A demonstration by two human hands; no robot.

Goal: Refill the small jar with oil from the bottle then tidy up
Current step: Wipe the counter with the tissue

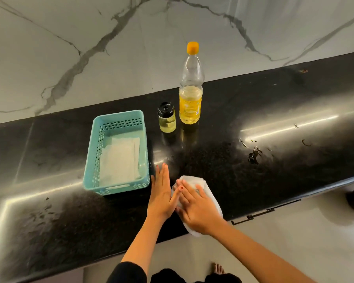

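Now both hands lie flat on the counter.
The right hand, fingers straight, presses a tissue; the left hand, also straight, holds nothing, just beside the basket. Behind stand the jar and bottle, capped.

Basket left on counter, jar right of it, bottle just right of jar, cloth near, under right hand, left hand beside basket

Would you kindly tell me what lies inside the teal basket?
A white paper towel lies flat on the floor of the basket. Whatever may be under the paper towel is hidden.
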